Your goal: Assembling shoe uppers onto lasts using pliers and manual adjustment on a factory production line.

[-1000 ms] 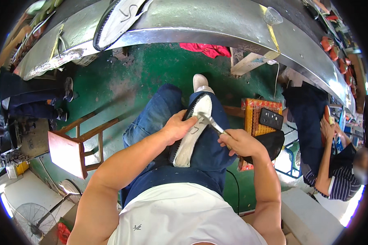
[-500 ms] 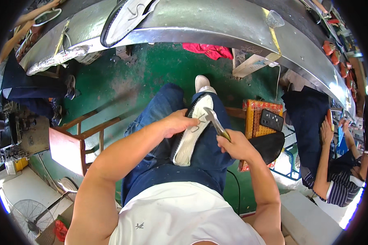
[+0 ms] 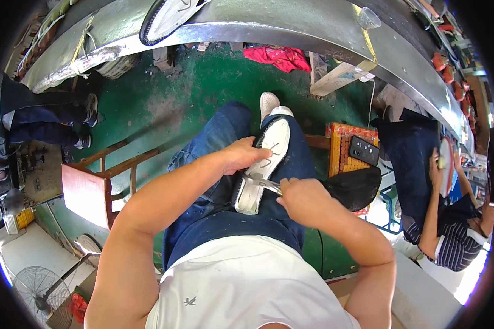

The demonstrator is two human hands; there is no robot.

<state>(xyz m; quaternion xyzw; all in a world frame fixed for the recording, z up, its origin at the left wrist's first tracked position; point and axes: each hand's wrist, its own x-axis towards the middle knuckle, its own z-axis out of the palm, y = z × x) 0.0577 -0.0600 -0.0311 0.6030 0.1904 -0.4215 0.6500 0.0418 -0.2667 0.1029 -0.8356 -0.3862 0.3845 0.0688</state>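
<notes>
Across my thighs lies a shoe (image 3: 279, 138), bottom up, its pale underside marked with a dark squiggle and ringed by a black serrated edge. My left hand (image 3: 243, 155) is closed round its left side, thumb pressed on the underside. In my right hand (image 3: 302, 202) is a hammer (image 3: 265, 182), gripped by the handle. Its metal head rests on or just over the shoe's near half; contact cannot be made out. A similar shoe (image 3: 170, 21) lies bottom up on the metal bench ahead.
The metal bench (image 3: 291, 38) curves across the front. To the right, a beaded seat (image 3: 340, 156) holds a black phone (image 3: 364, 151) and a black cloth-like item (image 3: 352, 188). A wooden stool (image 3: 86, 194) stands left. A co-worker (image 3: 450, 236) sits at right holding a shoe; another person's legs (image 3: 49, 112) show left.
The hammer has come down the shoe toward me and now points left across it. My left hand stays on the shoe's side. The co-worker's shoe at right has turned.
</notes>
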